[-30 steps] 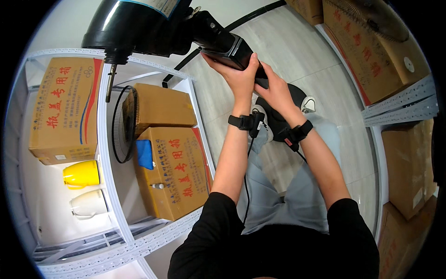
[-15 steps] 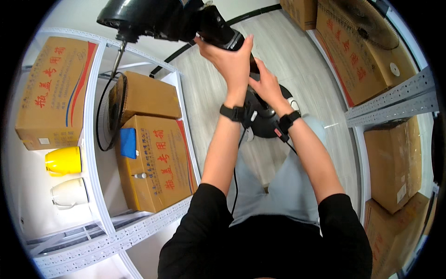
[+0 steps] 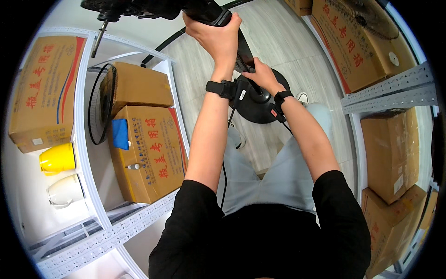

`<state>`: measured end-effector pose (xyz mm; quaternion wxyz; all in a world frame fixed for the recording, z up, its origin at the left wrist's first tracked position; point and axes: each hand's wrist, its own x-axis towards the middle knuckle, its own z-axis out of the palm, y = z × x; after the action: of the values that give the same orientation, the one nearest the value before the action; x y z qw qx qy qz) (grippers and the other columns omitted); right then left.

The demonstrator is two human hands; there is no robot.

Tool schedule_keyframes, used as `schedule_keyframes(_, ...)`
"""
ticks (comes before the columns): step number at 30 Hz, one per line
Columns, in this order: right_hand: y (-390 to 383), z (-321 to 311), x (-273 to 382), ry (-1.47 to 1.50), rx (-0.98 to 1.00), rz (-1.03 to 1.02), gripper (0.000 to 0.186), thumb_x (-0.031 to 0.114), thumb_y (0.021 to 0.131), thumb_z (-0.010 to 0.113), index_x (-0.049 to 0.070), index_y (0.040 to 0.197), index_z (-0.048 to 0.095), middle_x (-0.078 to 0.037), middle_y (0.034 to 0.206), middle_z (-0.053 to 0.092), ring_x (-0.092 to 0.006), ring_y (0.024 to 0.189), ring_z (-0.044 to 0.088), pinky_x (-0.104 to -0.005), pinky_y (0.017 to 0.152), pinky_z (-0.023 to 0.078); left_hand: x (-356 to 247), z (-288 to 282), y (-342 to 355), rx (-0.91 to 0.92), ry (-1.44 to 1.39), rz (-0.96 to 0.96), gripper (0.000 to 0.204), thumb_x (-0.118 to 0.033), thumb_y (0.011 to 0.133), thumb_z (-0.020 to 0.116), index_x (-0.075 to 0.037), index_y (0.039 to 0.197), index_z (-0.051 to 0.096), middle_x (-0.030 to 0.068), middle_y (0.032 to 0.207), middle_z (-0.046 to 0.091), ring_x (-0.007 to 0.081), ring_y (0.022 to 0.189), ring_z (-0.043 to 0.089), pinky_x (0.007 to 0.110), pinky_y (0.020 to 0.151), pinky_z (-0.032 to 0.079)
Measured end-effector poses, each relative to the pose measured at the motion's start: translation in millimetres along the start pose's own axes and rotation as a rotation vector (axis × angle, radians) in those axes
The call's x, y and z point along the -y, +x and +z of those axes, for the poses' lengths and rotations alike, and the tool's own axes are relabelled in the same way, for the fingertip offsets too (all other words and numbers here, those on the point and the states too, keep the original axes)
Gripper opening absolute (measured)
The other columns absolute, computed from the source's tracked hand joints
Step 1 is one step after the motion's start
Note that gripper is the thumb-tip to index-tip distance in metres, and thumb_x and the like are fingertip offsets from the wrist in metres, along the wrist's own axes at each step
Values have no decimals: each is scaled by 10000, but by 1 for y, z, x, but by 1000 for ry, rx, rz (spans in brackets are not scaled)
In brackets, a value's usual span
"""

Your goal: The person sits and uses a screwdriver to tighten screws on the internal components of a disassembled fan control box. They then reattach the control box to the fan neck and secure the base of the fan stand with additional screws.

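Observation:
My left hand (image 3: pixel 216 39) is closed on the upper column of a black pedestal fan, just below its motor head (image 3: pixel 139 7). The head carries a bare metal spindle (image 3: pixel 100 37), with no blade on it. Lower down, my right hand (image 3: pixel 262 74) grips the fan's column (image 3: pixel 244 49), above the round black base (image 3: pixel 255 114) on the floor between my feet. Both wrists wear black straps with small devices and cables.
A white rack (image 3: pixel 82 97) at left holds cardboard boxes (image 3: pixel 153 176), a fan grille (image 3: pixel 95 104), a blue pouch (image 3: pixel 121 133), yellow (image 3: pixel 58 158) and white mugs (image 3: pixel 65 190). At right, shelves hold several boxes (image 3: pixel 388 158) and another grille (image 3: pixel 364 21). Grey floor (image 3: pixel 290 37) lies between.
Both hands and the fan's head have shifted toward the top left of the picture. More of the round base shows, and the surrounding shelves have shifted slightly in view.

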<state>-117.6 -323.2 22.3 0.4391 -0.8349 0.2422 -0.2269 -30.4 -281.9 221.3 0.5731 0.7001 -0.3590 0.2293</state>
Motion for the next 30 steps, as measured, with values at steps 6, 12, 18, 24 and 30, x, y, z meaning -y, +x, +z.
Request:
schedule_keyframes(6, -9, 15, 3, -68, -149, -24, 528, 291, 799, 778, -42, 1108, 509, -278, 921, 669, -466, 870, 651, -492, 753, 539, -7, -11, 7, 46, -33, -47, 986, -226, 625, 834, 75, 1392, 292, 249, 1265, 433, 388, 1217, 412, 465, 1032, 377)
schedule_keyframes(12, -32, 34, 21, -95, -269, 45, 560, 268, 791, 777, -40, 1162, 491, -269, 920, 677, -448, 860, 665, -491, 748, 543, 6, -37, 2, 185, -168, -47, 1010, -277, 606, 869, 49, 1385, 314, 198, 1257, 440, 327, 1184, 456, 420, 1014, 405)
schedule_keyframes(18, -71, 47, 48, -101, -316, 195, 600, 271, 792, 777, -44, 1205, 476, -279, 982, 669, -445, 878, 664, -484, 762, 543, -27, -69, -28, 242, -245, -156, 1113, -261, 652, 864, 2, 1508, 203, 211, 1395, 406, 329, 1238, 483, 414, 1038, 416)
schedule_keyframes(24, -104, 58, 77, -126, -332, 308, 650, 240, 798, 783, -102, 1237, 447, -296, 1056, 655, -424, 946, 670, -460, 781, 551, -57, -85, -76, 76, -7, -183, 1057, -199, 706, 841, -14, 1509, 178, 229, 1464, 336, 387, 1269, 479, 455, 1041, 419)
schedule_keyframes(30, -144, 66, 80, -115, -276, 70, 599, 146, 816, 700, -111, 1289, 436, -320, 1035, 648, -447, 938, 656, -481, 809, 545, -43, -119, -77, 83, -49, -199, 895, -140, 701, 789, -18, 1438, 295, 195, 1218, 573, 321, 1057, 623, 386, 918, 497)
